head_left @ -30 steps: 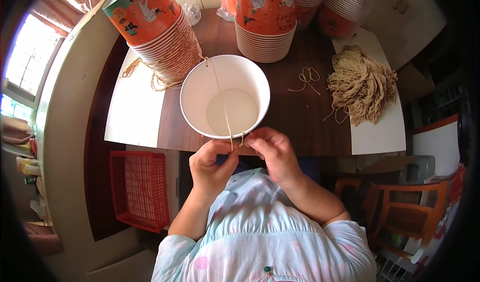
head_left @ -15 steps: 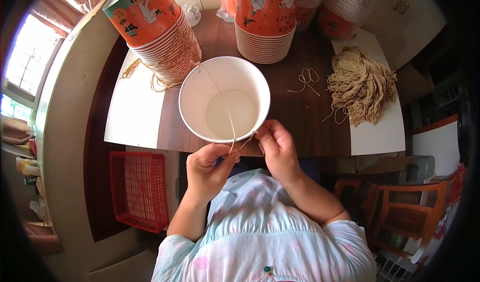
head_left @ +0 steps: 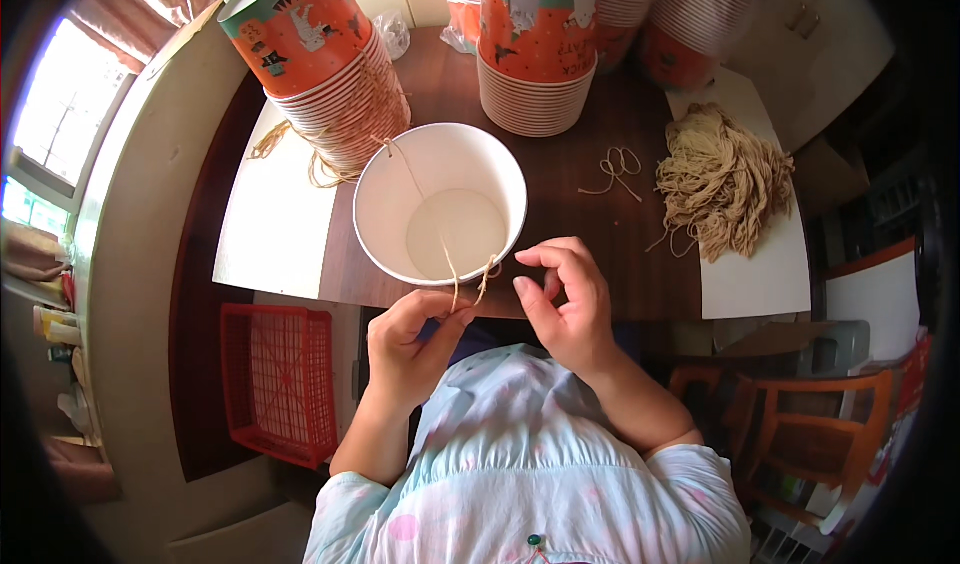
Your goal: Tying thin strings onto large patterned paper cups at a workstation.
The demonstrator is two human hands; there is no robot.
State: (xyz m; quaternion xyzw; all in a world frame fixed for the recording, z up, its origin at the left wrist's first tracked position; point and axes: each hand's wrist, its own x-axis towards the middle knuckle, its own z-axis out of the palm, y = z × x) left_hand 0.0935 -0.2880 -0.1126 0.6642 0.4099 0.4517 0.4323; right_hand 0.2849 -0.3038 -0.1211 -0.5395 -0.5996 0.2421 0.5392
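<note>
A white paper bucket [head_left: 395, 199] stands open on the dark wooden table [head_left: 590, 234] in front of me. A thin tan string [head_left: 405, 169] runs from its far rim across the inside to the near rim, where two short ends hang out. My left hand [head_left: 410, 339] pinches one end between thumb and fingers just below the rim. My right hand [head_left: 565, 299] hovers at the rim's right side, thumb and fingers apart, close to the other loose end but not gripping it.
Tilted stacks of orange printed paper buckets [head_left: 320, 64] [head_left: 535, 49] stand behind, with more at the back right. A heap of tan strings [head_left: 720, 179] lies on a white sheet [head_left: 760, 274]; loose loops [head_left: 620, 164] beside it. A red basket [head_left: 280, 379] sits low left, a wooden chair [head_left: 800, 414] right.
Both hands were pinched together at the bucket's near rim. They have since drawn apart: the left dropped lower with a string end, and the right opened its fingers.
</note>
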